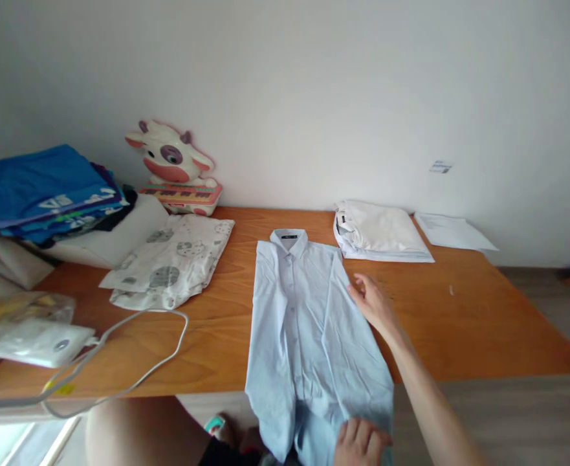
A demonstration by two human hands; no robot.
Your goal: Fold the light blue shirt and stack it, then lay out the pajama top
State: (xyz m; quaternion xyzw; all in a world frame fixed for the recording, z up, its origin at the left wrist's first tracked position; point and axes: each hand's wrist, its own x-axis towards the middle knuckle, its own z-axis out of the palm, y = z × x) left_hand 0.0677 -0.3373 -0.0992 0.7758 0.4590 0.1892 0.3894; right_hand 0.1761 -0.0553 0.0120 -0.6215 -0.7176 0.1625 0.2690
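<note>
A light blue button-up shirt (308, 323) lies front up across the wooden table, its collar toward the wall. Both sleeves are laid down along the front, and the lower part hangs over the near table edge. My left hand (361, 443) is closed on the shirt's lower right part, fingers curled over the cloth. Beside the shirt's right edge, below the shoulder, my right hand (374, 303) has its fingers apart and loosely bent. Its fingertips are at the sleeve's edge; whether they touch the cloth I cannot tell.
Folded white clothes (382, 226) and a paper sheet (452, 232) lie at the back right. To the left are a folded patterned cloth (178, 255), a cow toy keyboard (178, 171), a pile of blue clothes (46, 184), a white cable (168, 356) and a white device (42, 343).
</note>
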